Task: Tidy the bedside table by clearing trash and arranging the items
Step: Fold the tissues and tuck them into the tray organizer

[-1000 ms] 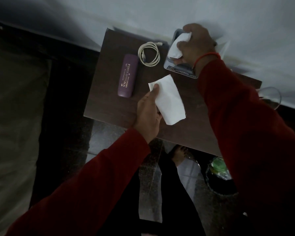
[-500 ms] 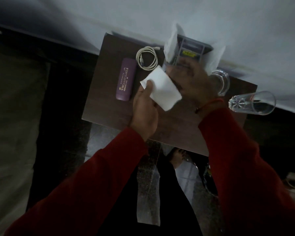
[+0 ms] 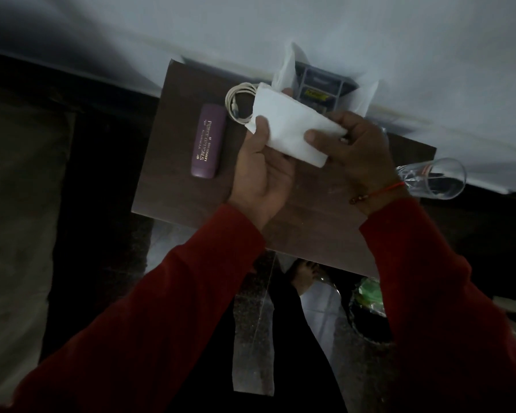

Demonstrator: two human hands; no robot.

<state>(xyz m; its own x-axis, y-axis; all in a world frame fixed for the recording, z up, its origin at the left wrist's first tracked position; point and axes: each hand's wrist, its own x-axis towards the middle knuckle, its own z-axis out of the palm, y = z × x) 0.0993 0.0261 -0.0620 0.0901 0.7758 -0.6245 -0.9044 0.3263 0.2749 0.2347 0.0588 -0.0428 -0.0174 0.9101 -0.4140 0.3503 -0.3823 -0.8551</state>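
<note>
Both hands hold a folded white tissue (image 3: 289, 126) above the dark wooden bedside table (image 3: 167, 186). My left hand (image 3: 259, 177) pinches its left edge with the thumb on top. My right hand (image 3: 358, 150) grips its right edge. On the table lie a purple glasses case (image 3: 208, 141) at the left and a coiled white cable (image 3: 235, 99), partly hidden by the tissue. At the back by the wall stands a grey holder (image 3: 322, 84) with white tissues sticking up on either side of it.
A clear drinking glass (image 3: 432, 180) stands at the table's right end, close to my right wrist. A dark bin (image 3: 367, 317) with green trash sits on the floor below the table's right front. A bed edge (image 3: 15, 234) runs along the left. A white wall is behind.
My right hand left the holder at the back and came down onto the tissue's right edge. My left hand lifted the tissue slightly toward the cable. The view shifted, showing the glass.
</note>
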